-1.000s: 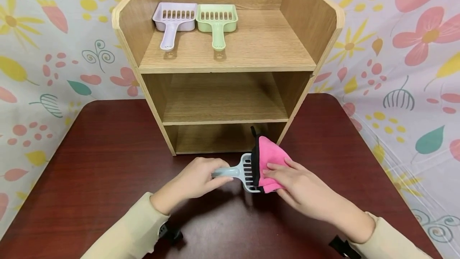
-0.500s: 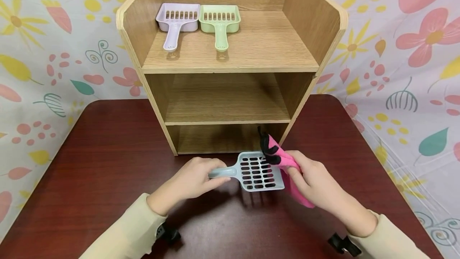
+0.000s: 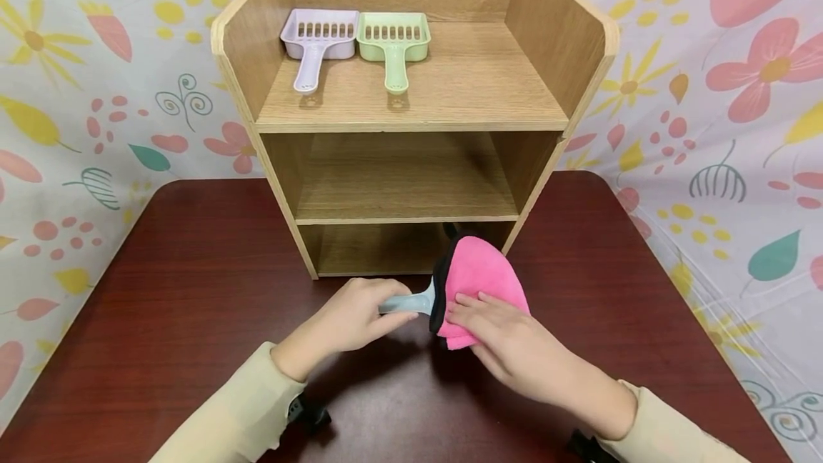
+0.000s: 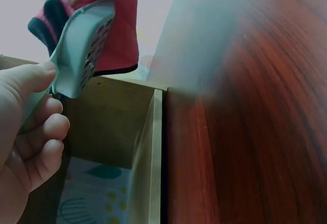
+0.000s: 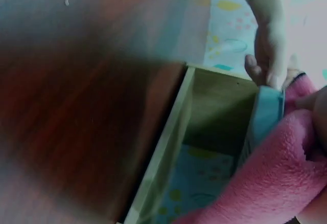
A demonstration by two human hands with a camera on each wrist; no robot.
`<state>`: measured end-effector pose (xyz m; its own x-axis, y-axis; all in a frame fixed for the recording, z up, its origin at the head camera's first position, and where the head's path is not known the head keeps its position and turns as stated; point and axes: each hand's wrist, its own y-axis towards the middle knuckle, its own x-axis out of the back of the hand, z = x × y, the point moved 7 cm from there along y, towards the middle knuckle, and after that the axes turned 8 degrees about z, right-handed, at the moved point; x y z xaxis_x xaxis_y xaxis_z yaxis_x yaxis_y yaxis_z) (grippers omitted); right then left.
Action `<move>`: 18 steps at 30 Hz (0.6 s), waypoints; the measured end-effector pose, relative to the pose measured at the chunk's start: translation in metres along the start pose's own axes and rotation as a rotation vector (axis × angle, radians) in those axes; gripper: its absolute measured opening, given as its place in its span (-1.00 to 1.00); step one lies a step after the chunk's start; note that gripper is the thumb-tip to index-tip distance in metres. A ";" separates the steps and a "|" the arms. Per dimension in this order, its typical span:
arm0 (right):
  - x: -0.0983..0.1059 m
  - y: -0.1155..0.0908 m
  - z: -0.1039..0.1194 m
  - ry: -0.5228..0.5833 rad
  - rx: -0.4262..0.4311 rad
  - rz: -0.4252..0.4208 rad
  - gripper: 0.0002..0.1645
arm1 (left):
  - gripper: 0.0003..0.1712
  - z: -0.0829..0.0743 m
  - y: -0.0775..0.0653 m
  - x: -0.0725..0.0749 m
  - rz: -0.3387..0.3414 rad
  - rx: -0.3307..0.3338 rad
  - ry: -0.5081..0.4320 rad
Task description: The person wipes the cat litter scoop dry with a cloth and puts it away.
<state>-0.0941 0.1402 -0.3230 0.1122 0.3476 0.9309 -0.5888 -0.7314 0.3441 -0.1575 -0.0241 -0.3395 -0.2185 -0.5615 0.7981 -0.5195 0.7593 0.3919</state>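
Observation:
My left hand (image 3: pixel 352 314) grips the handle of a light blue slotted litter scoop (image 3: pixel 411 303), held out over the table in front of the shelf. A pink cloth with black edging (image 3: pixel 485 270) is draped over the scoop's head and hides it in the head view. My right hand (image 3: pixel 517 349) holds the cloth against the scoop, its fingers spread over the top. From the left wrist view, the scoop's side wall and slots (image 4: pixel 76 50) show, with cloth on both faces. In the right wrist view, pink cloth (image 5: pixel 271 173) covers much of the scoop.
A wooden shelf unit (image 3: pixel 411 127) stands at the back of the dark red table (image 3: pixel 193 291). On its top level, a lavender scoop (image 3: pixel 311 66) and a green scoop (image 3: pixel 395 70) sit side by side in matching trays. Flowered fabric (image 3: pixel 720 220) surrounds the table.
My right hand pulled the cloth off to the scoop's right edge, baring the slots, then brought it back left over the whole head. My left hand kept its grip on the handle.

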 end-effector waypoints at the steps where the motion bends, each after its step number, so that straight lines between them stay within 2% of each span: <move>1: 0.000 0.000 0.001 -0.009 0.021 0.011 -0.46 | -0.80 0.001 -0.001 0.000 -0.002 0.003 -0.012; 7: 0.000 -0.005 0.001 -0.115 0.101 0.035 -0.49 | -0.80 0.004 -0.002 0.003 -0.001 0.017 -0.063; 10: 0.001 -0.010 -0.005 -0.148 0.089 0.020 -0.45 | -0.80 0.007 -0.002 0.005 0.001 0.036 -0.086; 12: 0.002 -0.014 -0.011 -0.113 0.048 0.024 -0.45 | -0.81 0.009 -0.003 0.007 -0.002 0.050 -0.104; 15: 0.001 -0.020 -0.022 0.079 -0.065 0.043 -0.58 | -0.82 0.011 -0.004 0.008 -0.015 0.066 -0.144; 16: 0.000 -0.022 -0.026 0.184 -0.115 0.044 -0.61 | -0.83 0.012 -0.005 0.008 -0.023 0.070 -0.157; 18: -0.004 -0.025 -0.034 0.459 -0.213 0.024 -0.63 | -0.84 0.011 -0.005 0.008 -0.041 0.065 -0.168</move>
<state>-0.1066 0.1769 -0.3392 -0.2388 0.5895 0.7716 -0.7423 -0.6231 0.2464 -0.1655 -0.0363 -0.3405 -0.3282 -0.6431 0.6918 -0.5820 0.7146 0.3882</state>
